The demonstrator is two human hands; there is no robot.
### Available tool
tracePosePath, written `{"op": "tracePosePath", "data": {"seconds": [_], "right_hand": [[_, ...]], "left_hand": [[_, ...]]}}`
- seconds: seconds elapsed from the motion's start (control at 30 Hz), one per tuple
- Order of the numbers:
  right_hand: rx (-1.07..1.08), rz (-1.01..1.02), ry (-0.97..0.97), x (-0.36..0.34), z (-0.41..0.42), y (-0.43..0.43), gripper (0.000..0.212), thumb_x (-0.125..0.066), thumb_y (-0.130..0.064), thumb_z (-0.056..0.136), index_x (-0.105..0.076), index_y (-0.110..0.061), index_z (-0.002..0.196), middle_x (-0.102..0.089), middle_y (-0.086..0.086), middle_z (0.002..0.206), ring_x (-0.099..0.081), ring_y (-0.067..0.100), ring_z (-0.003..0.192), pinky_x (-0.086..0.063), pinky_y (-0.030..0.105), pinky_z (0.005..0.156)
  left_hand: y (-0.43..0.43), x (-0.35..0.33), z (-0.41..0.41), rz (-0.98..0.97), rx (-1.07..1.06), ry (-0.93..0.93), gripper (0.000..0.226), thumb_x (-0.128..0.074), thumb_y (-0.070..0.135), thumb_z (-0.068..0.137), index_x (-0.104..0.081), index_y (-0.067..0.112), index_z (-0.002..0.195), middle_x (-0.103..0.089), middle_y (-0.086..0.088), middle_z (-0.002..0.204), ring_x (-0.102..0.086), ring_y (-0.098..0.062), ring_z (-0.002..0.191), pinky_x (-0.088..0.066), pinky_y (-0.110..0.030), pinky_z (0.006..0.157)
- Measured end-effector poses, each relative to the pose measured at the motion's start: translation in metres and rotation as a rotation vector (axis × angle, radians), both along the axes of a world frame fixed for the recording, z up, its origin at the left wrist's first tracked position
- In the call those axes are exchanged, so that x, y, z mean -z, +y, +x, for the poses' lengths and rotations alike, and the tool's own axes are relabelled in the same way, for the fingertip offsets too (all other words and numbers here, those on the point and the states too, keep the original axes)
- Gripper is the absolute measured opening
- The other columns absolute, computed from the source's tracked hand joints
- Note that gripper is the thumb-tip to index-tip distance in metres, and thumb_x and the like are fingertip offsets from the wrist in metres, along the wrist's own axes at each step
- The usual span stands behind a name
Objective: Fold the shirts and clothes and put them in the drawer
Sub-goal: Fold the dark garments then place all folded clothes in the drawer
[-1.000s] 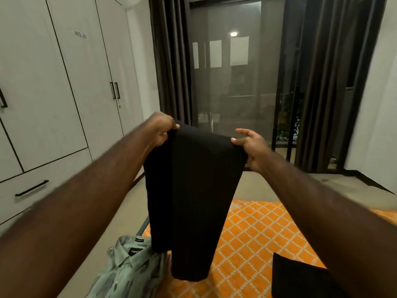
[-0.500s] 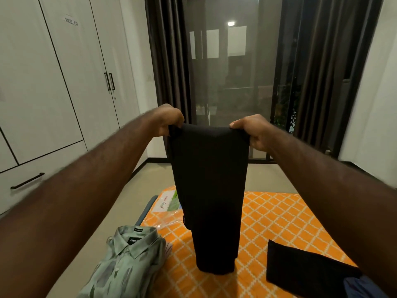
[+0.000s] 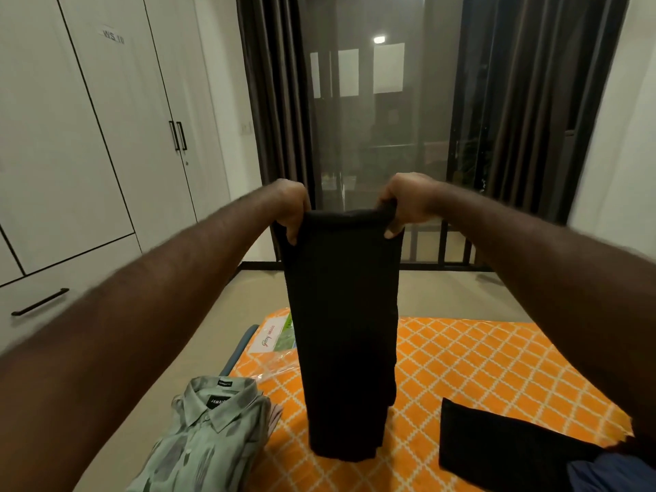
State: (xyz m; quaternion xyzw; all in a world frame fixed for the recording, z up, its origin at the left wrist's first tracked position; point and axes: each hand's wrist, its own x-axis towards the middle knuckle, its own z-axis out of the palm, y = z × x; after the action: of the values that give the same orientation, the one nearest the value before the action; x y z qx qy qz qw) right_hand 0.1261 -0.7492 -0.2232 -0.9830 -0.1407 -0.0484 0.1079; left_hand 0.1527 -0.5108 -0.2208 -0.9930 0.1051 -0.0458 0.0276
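A black garment [image 3: 342,332], folded lengthwise, hangs straight down in front of me. My left hand [image 3: 291,211] grips its top left corner and my right hand [image 3: 404,204] grips its top right corner. Its lower end touches or hangs just above the orange patterned bed [image 3: 479,367]. A folded pale green printed shirt [image 3: 202,435] lies at the bed's near left corner. A folded black cloth [image 3: 497,445] lies at the near right, with a blue cloth [image 3: 610,474] beside it.
White wardrobe doors [image 3: 106,136] with a drawer and its black handle [image 3: 39,301] stand on the left. Dark curtains and a glass balcony door [image 3: 372,136] face me. A clear plastic bag [image 3: 277,342] lies at the bed's far left corner.
Both hands have come closer together and lowered slightly, so the black garment now hangs narrower and straighter, its lower end down near the bed. My view tilted down.
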Motion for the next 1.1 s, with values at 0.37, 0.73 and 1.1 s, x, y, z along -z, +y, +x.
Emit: {"op": "tracePosePath", "data": {"seconds": [0.37,0.73,1.1], "right_hand": [[0.219,0.117,0.025,-0.018,0.037,0.002,0.020,-0.079,-0.018,0.087,-0.061,-0.024,0.093,-0.059,0.005,0.099,-0.063,0.019,0.081,-0.053,0.026,0.051],[0.366,0.682,-0.099,0.026,0.121,-0.016,0.022,-0.068,-0.004,0.094,-0.065,-0.007,0.116,-0.066,0.009,0.096,-0.072,0.020,0.083,-0.064,0.031,0.062],[0.016,0.537,-0.606,0.220,0.010,-0.022,0.022,-0.072,0.006,0.081,-0.070,-0.008,0.098,-0.068,0.004,0.114,-0.060,0.014,0.106,-0.046,0.023,0.090]], "left_hand": [[0.001,0.008,0.043,-0.001,-0.059,-0.344,0.031,-0.077,0.030,0.089,-0.068,0.016,0.115,-0.061,-0.004,0.091,-0.061,-0.021,0.085,-0.058,-0.040,0.078],[-0.042,0.044,0.130,-0.501,-0.084,-0.452,0.009,-0.052,0.004,0.096,-0.060,0.008,0.099,-0.061,-0.010,0.102,-0.062,-0.027,0.092,-0.056,-0.039,0.077],[0.011,0.221,0.029,-0.373,0.373,-0.779,0.033,-0.056,-0.008,0.087,-0.062,-0.003,0.120,-0.060,-0.023,0.126,-0.054,-0.041,0.127,-0.050,-0.047,0.105]]}}
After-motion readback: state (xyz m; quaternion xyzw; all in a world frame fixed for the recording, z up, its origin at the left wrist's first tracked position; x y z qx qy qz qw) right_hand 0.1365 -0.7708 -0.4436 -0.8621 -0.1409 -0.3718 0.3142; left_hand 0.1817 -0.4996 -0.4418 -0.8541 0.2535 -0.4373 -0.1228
